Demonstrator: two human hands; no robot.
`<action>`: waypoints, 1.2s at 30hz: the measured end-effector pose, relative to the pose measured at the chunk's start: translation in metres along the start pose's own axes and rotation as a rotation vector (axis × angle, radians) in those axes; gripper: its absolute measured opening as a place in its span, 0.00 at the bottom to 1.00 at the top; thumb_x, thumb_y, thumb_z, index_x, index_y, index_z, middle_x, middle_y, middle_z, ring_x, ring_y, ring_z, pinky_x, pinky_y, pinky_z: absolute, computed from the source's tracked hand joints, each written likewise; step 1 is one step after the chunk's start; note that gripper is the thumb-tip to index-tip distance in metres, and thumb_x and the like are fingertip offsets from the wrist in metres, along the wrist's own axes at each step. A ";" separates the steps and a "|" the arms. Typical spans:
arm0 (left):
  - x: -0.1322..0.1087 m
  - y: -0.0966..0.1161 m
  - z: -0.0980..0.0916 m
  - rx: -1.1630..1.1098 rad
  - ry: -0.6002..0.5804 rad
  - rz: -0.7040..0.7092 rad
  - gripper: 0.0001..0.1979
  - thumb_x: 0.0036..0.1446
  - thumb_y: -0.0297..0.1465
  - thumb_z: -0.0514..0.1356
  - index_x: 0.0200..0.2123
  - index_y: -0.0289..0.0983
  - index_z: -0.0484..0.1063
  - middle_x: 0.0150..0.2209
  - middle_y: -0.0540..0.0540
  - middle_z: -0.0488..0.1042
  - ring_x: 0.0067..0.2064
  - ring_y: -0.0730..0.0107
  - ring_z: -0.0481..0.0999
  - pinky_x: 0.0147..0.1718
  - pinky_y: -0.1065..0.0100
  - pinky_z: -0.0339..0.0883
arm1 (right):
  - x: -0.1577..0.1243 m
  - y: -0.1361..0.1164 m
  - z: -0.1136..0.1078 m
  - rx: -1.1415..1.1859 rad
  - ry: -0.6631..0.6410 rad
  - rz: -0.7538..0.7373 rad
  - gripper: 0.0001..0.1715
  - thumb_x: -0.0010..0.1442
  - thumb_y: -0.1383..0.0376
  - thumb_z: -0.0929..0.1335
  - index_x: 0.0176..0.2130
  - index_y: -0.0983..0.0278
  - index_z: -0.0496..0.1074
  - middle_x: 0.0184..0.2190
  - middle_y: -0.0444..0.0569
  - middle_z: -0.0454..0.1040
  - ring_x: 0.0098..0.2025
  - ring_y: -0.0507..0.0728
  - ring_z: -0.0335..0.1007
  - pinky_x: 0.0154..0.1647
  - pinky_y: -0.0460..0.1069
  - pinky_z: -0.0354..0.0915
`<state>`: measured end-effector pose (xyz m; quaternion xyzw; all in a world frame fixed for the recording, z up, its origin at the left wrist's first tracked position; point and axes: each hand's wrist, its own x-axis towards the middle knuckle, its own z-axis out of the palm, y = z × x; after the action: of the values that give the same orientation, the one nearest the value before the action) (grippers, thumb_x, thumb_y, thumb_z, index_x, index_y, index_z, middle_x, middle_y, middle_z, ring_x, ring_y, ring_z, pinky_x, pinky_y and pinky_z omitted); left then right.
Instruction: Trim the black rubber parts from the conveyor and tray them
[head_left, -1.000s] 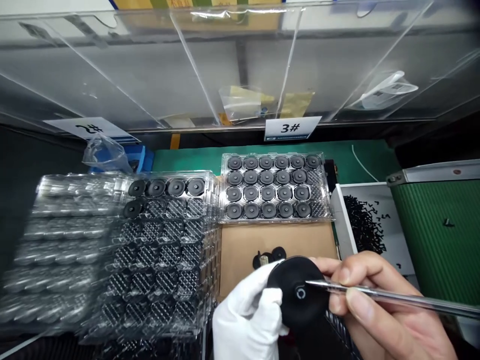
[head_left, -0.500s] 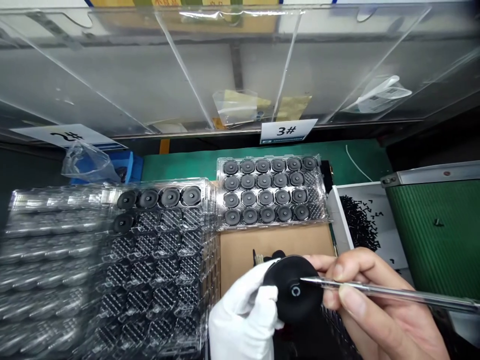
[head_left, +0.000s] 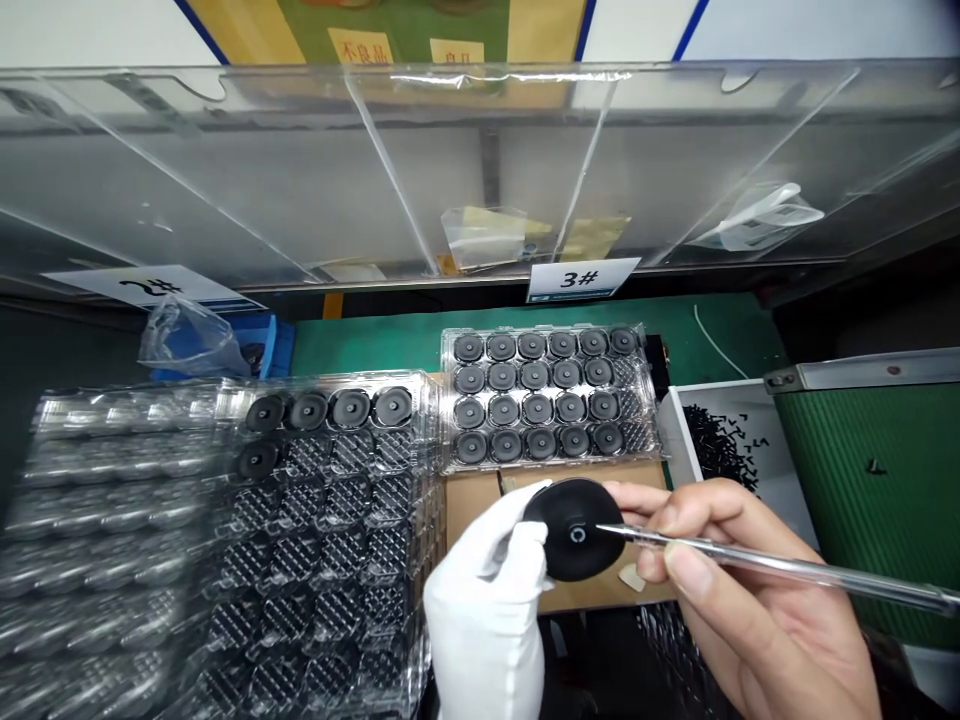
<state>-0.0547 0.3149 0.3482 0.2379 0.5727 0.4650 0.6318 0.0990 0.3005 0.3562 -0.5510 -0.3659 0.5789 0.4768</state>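
My left hand (head_left: 491, 590), in a white glove, is closed on the left edge of a round black disc-shaped part (head_left: 574, 555). The disc is tilted toward me, with a small pale ring at its middle. My bare right hand (head_left: 739, 570) grips a thin metal pointed tool (head_left: 795, 575), whose tip lies over the disc just right of the ring. Whether the tip touches the surface I cannot tell. Beyond my hands, a clear tray (head_left: 544, 400) holds several similar black round parts.
On the left, stacked clear trays (head_left: 322, 550) hold several black parts in their upper rows. A white box (head_left: 682, 440) of small black pieces stands at the right, beside a green ribbed surface (head_left: 870, 520). A blue bin (head_left: 281, 345) and a clear divided rack (head_left: 292, 180) are behind.
The disc, held in my left hand, sits a little higher and tilts more. The tool's tip has followed it. The whole view has shifted, with the background now lower.
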 end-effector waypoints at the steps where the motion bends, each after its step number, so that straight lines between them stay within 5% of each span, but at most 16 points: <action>1: 0.001 -0.001 -0.001 -0.033 0.017 0.003 0.15 0.68 0.36 0.56 0.41 0.39 0.82 0.41 0.43 0.86 0.41 0.52 0.87 0.43 0.56 0.85 | 0.001 -0.001 0.002 -0.005 0.000 -0.002 0.02 0.66 0.64 0.72 0.41 0.57 0.77 0.31 0.50 0.80 0.60 0.67 0.77 0.49 0.52 0.80; 7: -0.002 -0.017 -0.018 0.144 0.131 0.013 0.14 0.65 0.41 0.62 0.46 0.39 0.82 0.42 0.43 0.86 0.38 0.58 0.85 0.30 0.68 0.81 | 0.004 -0.006 0.011 -0.030 0.031 -0.027 0.02 0.66 0.65 0.72 0.41 0.58 0.77 0.45 0.53 0.83 0.47 0.62 0.84 0.47 0.52 0.81; 13: -0.003 -0.020 -0.031 0.165 0.141 0.025 0.15 0.66 0.42 0.61 0.45 0.39 0.83 0.45 0.42 0.86 0.43 0.56 0.86 0.36 0.67 0.83 | 0.001 -0.008 0.015 -0.160 0.179 -0.127 0.04 0.63 0.65 0.74 0.38 0.57 0.76 0.36 0.49 0.81 0.49 0.61 0.82 0.47 0.49 0.80; 18: -0.007 -0.023 -0.041 0.350 0.098 0.096 0.16 0.68 0.40 0.58 0.44 0.40 0.84 0.43 0.42 0.86 0.33 0.58 0.86 0.26 0.66 0.81 | -0.002 -0.001 0.016 -0.191 0.224 -0.095 0.04 0.61 0.63 0.75 0.37 0.58 0.77 0.37 0.49 0.81 0.46 0.62 0.83 0.45 0.49 0.81; 23: -0.014 -0.029 -0.053 0.449 0.120 0.130 0.13 0.66 0.39 0.62 0.44 0.42 0.85 0.41 0.44 0.86 0.38 0.56 0.86 0.31 0.64 0.83 | -0.006 0.012 0.014 -0.223 0.215 -0.056 0.05 0.63 0.63 0.74 0.42 0.58 0.79 0.39 0.49 0.82 0.44 0.59 0.84 0.43 0.46 0.80; 29: -0.013 -0.030 -0.058 0.562 0.097 0.233 0.16 0.68 0.43 0.61 0.48 0.38 0.79 0.51 0.41 0.81 0.49 0.62 0.81 0.50 0.56 0.79 | -0.016 0.017 0.021 -0.360 0.251 -0.076 0.02 0.63 0.62 0.74 0.38 0.57 0.78 0.38 0.48 0.82 0.45 0.58 0.83 0.42 0.44 0.79; 36: -0.013 -0.027 -0.060 0.653 0.054 0.334 0.15 0.69 0.41 0.60 0.50 0.38 0.77 0.52 0.42 0.78 0.50 0.60 0.79 0.50 0.55 0.78 | -0.027 0.010 0.049 -0.495 0.357 -0.100 0.05 0.62 0.62 0.75 0.36 0.58 0.76 0.40 0.49 0.84 0.43 0.61 0.85 0.35 0.46 0.79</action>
<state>-0.1019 0.2780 0.3184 0.5049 0.6606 0.3607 0.4226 0.0474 0.2772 0.3610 -0.7245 -0.4331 0.3420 0.4129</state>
